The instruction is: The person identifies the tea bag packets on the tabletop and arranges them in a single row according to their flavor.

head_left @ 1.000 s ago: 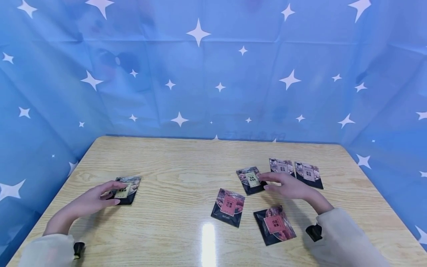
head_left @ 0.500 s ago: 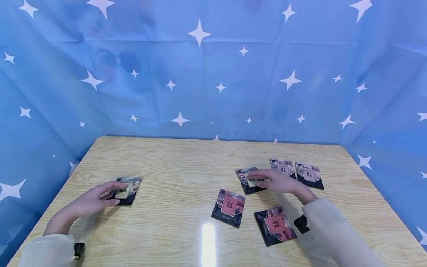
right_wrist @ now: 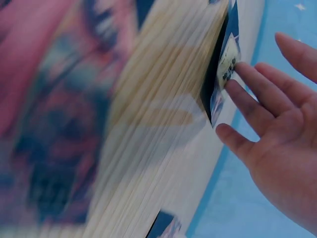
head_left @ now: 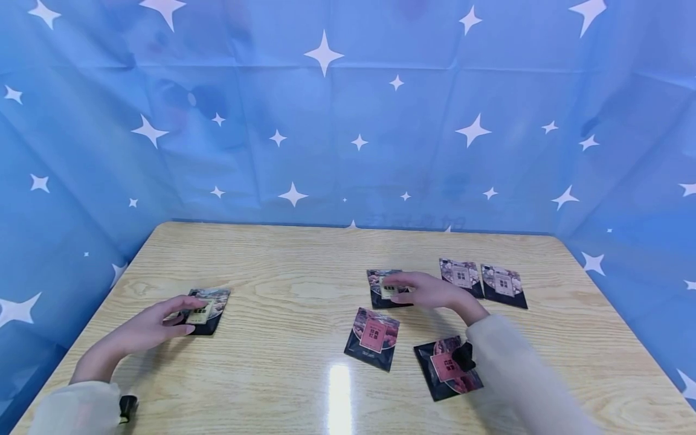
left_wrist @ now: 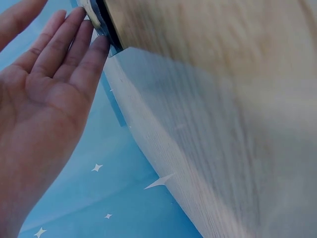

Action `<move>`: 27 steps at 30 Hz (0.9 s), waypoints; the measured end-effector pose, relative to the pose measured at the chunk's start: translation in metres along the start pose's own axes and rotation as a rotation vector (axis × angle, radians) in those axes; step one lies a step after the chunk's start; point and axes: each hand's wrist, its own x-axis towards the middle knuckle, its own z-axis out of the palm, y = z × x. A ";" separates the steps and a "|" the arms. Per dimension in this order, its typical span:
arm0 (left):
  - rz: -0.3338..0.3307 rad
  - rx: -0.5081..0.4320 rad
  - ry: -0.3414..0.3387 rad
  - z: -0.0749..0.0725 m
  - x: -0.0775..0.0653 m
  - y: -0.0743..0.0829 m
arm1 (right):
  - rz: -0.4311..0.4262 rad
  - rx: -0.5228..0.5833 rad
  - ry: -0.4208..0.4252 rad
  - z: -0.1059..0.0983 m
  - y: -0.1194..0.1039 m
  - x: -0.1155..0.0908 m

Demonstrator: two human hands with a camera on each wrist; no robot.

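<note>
My left hand point(head_left: 149, 329) rests its fingertips on a dark packet with a yellow-green label point(head_left: 211, 311) at the table's left side. In the left wrist view its fingers are nearly straight, and only a sliver of the packet point(left_wrist: 110, 25) shows beyond them. Right of the table's middle, my right hand point(head_left: 435, 291) touches the top of a similar packet with a yellow-green label point(head_left: 377, 281), covering part of it. The right wrist view shows these fingers extended too, their tips against the packet's label point(right_wrist: 229, 62) and edge while it lies on the wood.
Close in front of the right hand's packet lies a packet with a red label point(head_left: 372, 339). Another red-label packet point(head_left: 443, 368) lies under the right forearm. Two packets with pale pink labels point(head_left: 461, 275) point(head_left: 503, 285) lie behind. A blue star-patterned cloth point(head_left: 348, 121) surrounds the wooden table point(head_left: 272, 260).
The right hand has moved left, and the packet beneath its fingers has slid left and turned straighter, ending behind the nearer-middle red-label packet. The left hand and its packet have stayed put.
</note>
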 end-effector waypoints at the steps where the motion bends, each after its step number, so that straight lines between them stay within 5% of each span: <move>1: 0.001 0.002 0.001 0.000 0.000 0.000 | -0.001 0.003 0.000 0.001 -0.002 0.003; 15: -0.009 -0.018 -0.010 0.000 0.001 0.001 | -0.024 0.057 -0.042 0.023 -0.038 0.051; 27: -0.018 -0.018 -0.013 0.000 0.000 0.000 | -0.033 0.094 -0.089 0.054 -0.071 0.073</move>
